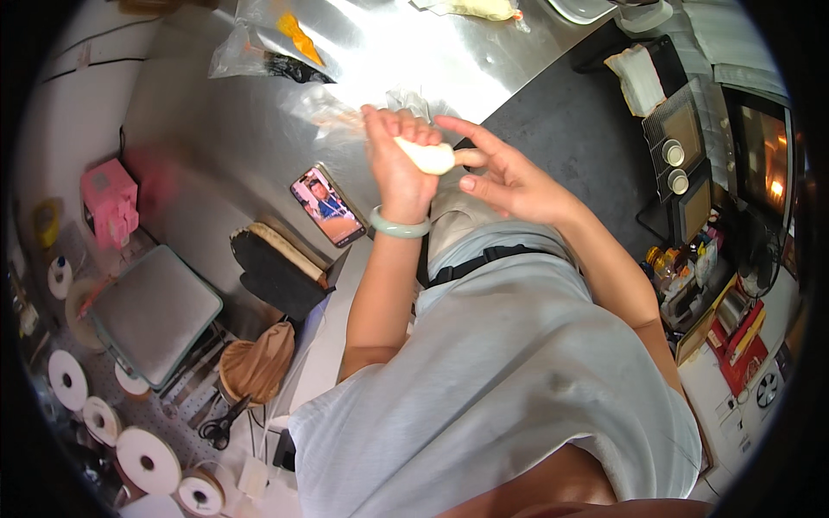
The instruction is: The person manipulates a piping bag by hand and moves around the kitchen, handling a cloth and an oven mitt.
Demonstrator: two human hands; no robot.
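Note:
My left hand (403,164), with a pale green bangle (399,226) at its wrist, is closed round a clear piping bag. A smooth, pale cream-coloured bulge of the piping bag (429,158) shows past the palm. Crumpled clear plastic trails from the other side of this fist over the metal table (207,129). My right hand (515,183) is open, fingers spread, with one fingertip at the bulge's rounded end. Whether that fingertip presses on it, I cannot tell. Farther up the table lies clear plastic with an orange-filled bag (300,39).
A phone (328,205) lies left of my left forearm, near a black oven mitt (281,272). Farther left are a grey tray (155,315), a pink box (110,203), scissors (224,426) and several ribbon spools (147,462). A lit oven (760,155) stands at the right.

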